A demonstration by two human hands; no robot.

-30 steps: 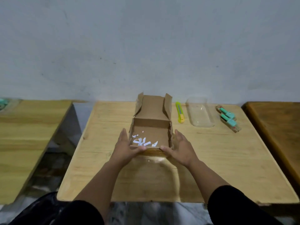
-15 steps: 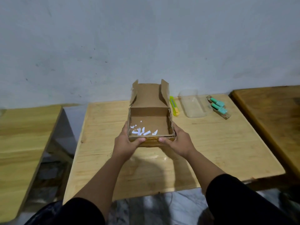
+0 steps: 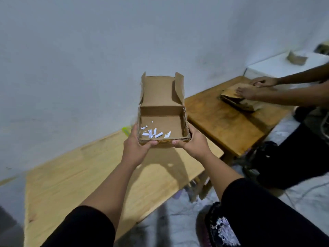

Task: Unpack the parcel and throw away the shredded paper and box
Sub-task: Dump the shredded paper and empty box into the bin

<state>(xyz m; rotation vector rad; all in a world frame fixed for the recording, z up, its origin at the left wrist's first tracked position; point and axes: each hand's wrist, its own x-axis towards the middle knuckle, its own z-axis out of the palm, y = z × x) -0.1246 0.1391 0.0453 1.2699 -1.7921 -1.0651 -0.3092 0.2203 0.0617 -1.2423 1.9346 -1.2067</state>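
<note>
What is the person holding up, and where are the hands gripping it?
An open cardboard box, held by its near corners: left hand at the near left, right hand at the near right, thumbs over the front edge.

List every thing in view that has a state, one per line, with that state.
Cardboard box: open, lid flap up, held above the light wooden table.
Shredded paper: a few white scraps lying on the box floor.
Left hand: gripping the box's near left corner.
Right hand: gripping the box's near right corner.
Second box: on the darker table, under another person's hands.
</note>
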